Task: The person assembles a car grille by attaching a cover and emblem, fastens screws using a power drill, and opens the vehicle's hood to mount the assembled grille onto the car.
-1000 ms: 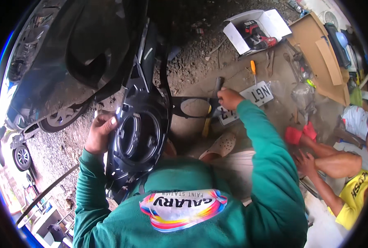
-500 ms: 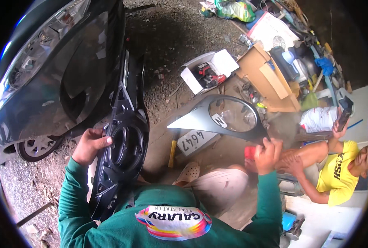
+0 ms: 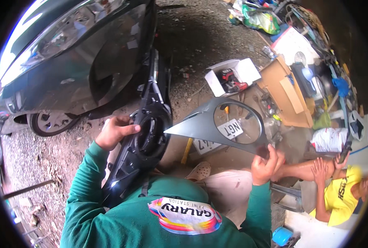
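My left hand (image 3: 117, 132) is closed on the edge of a long black plastic bumper piece (image 3: 128, 175), its thumb lying beside the round opening. In my right hand (image 3: 267, 166), the fingers and thumb pinch the wide rounded end of a grey fog light bezel (image 3: 198, 124). This bezel has one large round hole and tapers to a point. It is held up in the air, and its tip reaches the bumper piece in the view; whether they touch, I cannot tell.
A dark car (image 3: 76, 84) stands at the left. Beyond the bezel are a white box (image 3: 250, 72) with a red-and-black power drill (image 3: 233, 80), an opened cardboard box (image 3: 285, 93) and a licence plate (image 3: 208, 144). A person in a yellow shirt (image 3: 339, 198) sits at the right.
The view has swung, shifting the scene rightward. My right hand has brought the bezel closer to the bumper piece, with its tip now at the round opening. My left hand keeps its grip.
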`<control>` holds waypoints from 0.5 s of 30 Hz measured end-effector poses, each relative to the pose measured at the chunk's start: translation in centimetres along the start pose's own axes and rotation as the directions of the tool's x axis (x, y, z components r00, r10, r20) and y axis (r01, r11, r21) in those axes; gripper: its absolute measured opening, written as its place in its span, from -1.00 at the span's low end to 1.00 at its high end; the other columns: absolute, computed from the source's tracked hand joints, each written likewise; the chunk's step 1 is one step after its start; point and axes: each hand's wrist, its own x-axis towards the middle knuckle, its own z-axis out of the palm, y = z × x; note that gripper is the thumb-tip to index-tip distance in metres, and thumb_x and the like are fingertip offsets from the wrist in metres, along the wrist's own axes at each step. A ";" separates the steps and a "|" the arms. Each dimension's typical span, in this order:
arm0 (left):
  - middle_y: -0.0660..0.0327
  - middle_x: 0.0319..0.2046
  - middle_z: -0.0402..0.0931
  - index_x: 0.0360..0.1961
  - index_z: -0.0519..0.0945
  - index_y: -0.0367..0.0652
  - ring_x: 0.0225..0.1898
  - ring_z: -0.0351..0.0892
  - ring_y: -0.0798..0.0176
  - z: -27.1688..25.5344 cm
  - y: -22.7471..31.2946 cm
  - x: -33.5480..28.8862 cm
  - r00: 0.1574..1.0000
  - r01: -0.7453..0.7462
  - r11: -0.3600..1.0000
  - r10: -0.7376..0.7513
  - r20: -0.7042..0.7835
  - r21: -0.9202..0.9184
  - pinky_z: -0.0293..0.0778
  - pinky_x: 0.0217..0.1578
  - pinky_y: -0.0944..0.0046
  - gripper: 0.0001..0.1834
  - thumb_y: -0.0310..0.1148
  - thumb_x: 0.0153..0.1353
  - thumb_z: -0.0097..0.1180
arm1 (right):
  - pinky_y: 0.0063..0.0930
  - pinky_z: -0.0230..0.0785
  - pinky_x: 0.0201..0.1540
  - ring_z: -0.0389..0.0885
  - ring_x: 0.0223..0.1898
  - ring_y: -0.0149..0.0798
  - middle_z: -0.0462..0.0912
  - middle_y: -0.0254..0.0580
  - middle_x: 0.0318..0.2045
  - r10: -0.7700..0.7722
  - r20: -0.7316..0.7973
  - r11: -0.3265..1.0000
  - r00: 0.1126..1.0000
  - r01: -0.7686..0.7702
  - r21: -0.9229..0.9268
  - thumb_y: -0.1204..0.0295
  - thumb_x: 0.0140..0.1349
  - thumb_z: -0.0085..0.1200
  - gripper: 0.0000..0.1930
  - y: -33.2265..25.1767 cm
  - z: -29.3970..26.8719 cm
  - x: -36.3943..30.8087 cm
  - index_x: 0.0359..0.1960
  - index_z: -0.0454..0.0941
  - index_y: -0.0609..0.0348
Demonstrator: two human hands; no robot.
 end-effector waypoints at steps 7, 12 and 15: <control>0.32 -0.39 0.71 -0.02 0.78 -0.25 -0.41 0.64 0.44 -0.6 0.7 0.3 0.993 0.061 0.990 -0.073 0.091 0.126 0.51 -0.39 0.38 -0.41 0.08 0.21 0.55 | -0.13 0.56 -0.16 0.62 -0.21 -0.03 0.55 -0.04 -0.16 0.134 0.104 0.982 0.985 -0.146 0.118 0.75 0.07 0.22 -0.48 -5.1 3.9 0.5 0.15 0.71 0.29; 0.24 -0.27 0.76 0.00 0.77 -0.28 -0.29 0.72 0.38 -1.0 -0.8 1.3 0.986 0.094 0.992 -0.080 0.144 -0.088 0.61 -0.20 0.36 -0.49 -0.08 0.24 0.58 | -0.21 0.51 -0.23 0.61 -0.27 -0.12 0.59 -0.04 -0.22 0.399 0.443 0.780 0.803 -0.551 0.295 0.64 0.39 0.10 -0.75 -2.7 7.1 -3.5 0.05 0.69 0.35; 0.17 -0.21 0.79 0.04 0.75 -0.35 -0.23 0.76 0.31 -0.6 -0.6 2.5 0.967 0.165 0.946 -0.099 0.237 -0.279 0.65 -0.06 0.26 -0.41 -0.07 0.21 0.60 | -0.50 0.53 -0.42 0.60 -0.25 -0.46 0.69 -0.33 -0.16 0.457 0.826 0.180 0.330 -0.944 0.277 0.55 0.54 0.05 -0.85 -2.6 7.2 -6.3 -0.02 0.66 0.29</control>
